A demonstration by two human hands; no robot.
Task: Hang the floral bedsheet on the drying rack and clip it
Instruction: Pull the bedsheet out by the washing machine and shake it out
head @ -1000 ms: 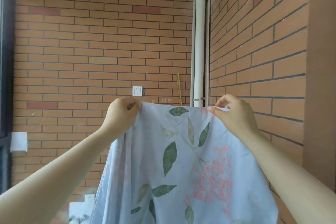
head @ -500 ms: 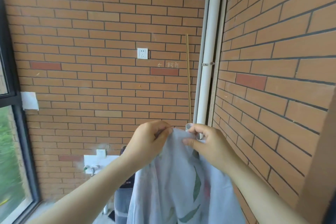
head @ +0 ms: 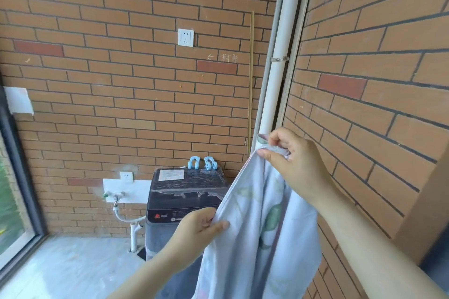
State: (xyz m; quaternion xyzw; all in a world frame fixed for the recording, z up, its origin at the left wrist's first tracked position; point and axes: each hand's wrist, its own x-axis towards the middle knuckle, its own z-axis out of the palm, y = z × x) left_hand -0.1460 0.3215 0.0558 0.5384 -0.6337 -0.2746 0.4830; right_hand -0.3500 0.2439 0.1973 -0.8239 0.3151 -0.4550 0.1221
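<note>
**A:** Where are the hands?

**B:** The left hand [head: 194,233], low and near centre, pinches the side edge of the floral bedsheet [head: 257,250], thumb on top. The sheet slopes up to the right hand [head: 296,167], which is higher and grips the bunched top corner. A brick wall [head: 121,80] stands behind.

**A:** What changed?

**B:** Half a second ago both hands pinched the top edge close together. The left hand is now lower down the edge.

**A:** Anything unclear?

**B:** The left fingers are hidden behind the fabric. The sheet's lower part runs off the bottom edge, and its print is faint.
</note>
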